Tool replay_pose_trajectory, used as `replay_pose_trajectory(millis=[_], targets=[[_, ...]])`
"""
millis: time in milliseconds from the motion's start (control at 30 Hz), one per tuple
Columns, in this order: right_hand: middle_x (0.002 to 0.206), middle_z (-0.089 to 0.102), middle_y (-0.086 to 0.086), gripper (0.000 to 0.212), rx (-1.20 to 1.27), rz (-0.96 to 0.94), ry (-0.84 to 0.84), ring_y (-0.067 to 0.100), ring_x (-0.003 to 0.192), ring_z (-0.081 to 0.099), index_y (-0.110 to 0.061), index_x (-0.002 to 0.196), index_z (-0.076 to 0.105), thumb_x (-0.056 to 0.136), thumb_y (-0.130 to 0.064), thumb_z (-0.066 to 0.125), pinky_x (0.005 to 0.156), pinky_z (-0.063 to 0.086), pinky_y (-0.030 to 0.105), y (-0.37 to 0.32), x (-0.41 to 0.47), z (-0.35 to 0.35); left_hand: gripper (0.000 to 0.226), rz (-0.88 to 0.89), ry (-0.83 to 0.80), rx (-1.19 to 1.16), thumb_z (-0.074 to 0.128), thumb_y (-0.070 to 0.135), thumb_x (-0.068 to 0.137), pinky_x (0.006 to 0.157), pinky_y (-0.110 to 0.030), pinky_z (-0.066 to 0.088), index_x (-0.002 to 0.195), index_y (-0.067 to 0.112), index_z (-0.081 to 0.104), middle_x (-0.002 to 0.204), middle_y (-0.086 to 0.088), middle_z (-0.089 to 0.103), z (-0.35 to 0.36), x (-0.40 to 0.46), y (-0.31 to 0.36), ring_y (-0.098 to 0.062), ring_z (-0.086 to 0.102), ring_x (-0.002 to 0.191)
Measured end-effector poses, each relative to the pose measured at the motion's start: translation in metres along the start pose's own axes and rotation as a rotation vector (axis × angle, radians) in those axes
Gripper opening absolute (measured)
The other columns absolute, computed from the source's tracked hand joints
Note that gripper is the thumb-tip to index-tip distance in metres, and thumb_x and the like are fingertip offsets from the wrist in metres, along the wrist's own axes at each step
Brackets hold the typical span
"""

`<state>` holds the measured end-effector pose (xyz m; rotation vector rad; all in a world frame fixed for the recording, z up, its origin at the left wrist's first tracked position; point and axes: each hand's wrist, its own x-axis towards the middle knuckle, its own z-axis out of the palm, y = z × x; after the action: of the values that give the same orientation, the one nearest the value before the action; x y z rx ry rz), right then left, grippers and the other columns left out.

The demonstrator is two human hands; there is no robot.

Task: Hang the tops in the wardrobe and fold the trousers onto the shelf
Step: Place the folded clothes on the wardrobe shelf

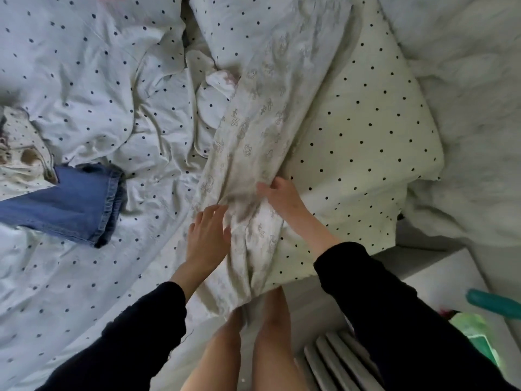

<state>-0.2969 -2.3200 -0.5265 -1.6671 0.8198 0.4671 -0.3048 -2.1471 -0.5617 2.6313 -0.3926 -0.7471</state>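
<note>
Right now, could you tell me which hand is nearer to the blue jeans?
Left. The left hand lies to the right of the blue jeans; the right hand is farther right, on the printed garment.

Shot from a single head-worn wide-angle camera, aimed steeply down and forward over the edge of a bed [70, 277]. Held close: black sleeves [400, 314] and bare legs [270, 340] filled the lower frame, with the left hand [207, 238] and right hand [282, 197] near the centre. Bent outward at the edges by the lens. No second view for overlap.
</note>
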Motion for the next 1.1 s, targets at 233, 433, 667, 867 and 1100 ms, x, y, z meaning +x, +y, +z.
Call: replay_pose_trajectory(millis=[233,433,667,867,1100], targets=[[0.075,0.066,0.002,0.011,-0.014,0.051,-0.111,0.012,0.075,0.062,-0.012,0.093,0.060,0.089,-0.023,0.062,0.067,0.045,0.013,0.031,-0.030,0.013,0.059,0.143,-0.207,-0.024,0.047,0.020,0.096,0.108,-0.038,0.031,0.149,0.022,0.020,0.157,-0.001,0.014,0.017,-0.018,-0.010,-0.024,0.026,0.140],[0.076,0.059,-0.001,0.016,-0.071,0.072,-0.049,0.012,0.068,0.054,-0.008,0.097,0.059,0.090,-0.022,0.061,0.058,0.041,0.020,0.053,-0.020,0.042,0.056,0.102,-0.192,-0.055,0.046,0.016,0.096,0.113,-0.034,0.024,0.148,0.018,0.024,0.156,-0.003,0.016,0.035,-0.043,-0.029,-0.021,0.022,0.142],[0.060,0.050,0.009,0.039,-0.307,-0.089,0.041,0.020,0.063,0.047,-0.003,0.060,0.048,0.092,-0.024,0.054,0.075,0.042,0.030,0.090,-0.033,0.066,0.062,0.052,-0.122,-0.049,0.049,0.011,0.094,0.106,-0.037,0.034,0.149,0.022,0.022,0.157,0.003,0.012,0.045,-0.061,-0.051,-0.019,0.020,0.142],[0.057,0.046,0.003,0.034,-0.049,-0.147,0.220,0.015,0.052,0.042,-0.014,0.069,0.044,0.099,-0.030,0.042,0.052,0.032,0.031,0.126,-0.073,0.056,0.060,0.171,-0.012,0.061,0.059,0.001,0.085,0.111,-0.047,0.028,0.141,0.011,0.040,0.152,-0.014,0.028,0.073,-0.087,-0.058,-0.030,0.025,0.141],[0.088,0.066,0.004,0.041,-0.245,-0.012,-0.024,0.022,0.086,0.061,-0.010,0.105,0.057,0.089,-0.047,0.053,0.076,0.046,0.039,0.166,-0.063,0.053,0.058,0.223,-0.107,0.166,0.067,0.001,0.079,0.103,-0.053,0.035,0.134,0.012,0.051,0.148,-0.018,0.035,0.089,-0.105,-0.069,-0.038,0.029,0.138]])
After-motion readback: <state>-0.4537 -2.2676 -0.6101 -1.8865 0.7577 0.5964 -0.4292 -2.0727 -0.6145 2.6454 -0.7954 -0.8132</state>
